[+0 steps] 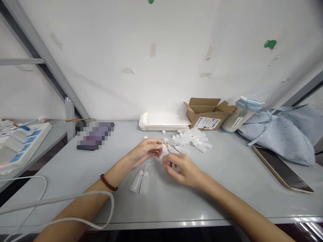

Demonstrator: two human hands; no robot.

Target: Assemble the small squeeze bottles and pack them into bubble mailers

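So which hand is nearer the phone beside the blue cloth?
Your right. The right hand is to the left of the phone, with a gap between them; the left hand is farther off on that same side, beyond the right hand.

The left forearm point(88, 205) and right forearm point(237, 201) extend inward from below, the left hand point(147, 150) pinching between thumb and fingers, the right hand point(183, 169) just beside it, with its fingers curled.

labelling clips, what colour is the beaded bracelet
The bracelet is dark red, seen in the head view.
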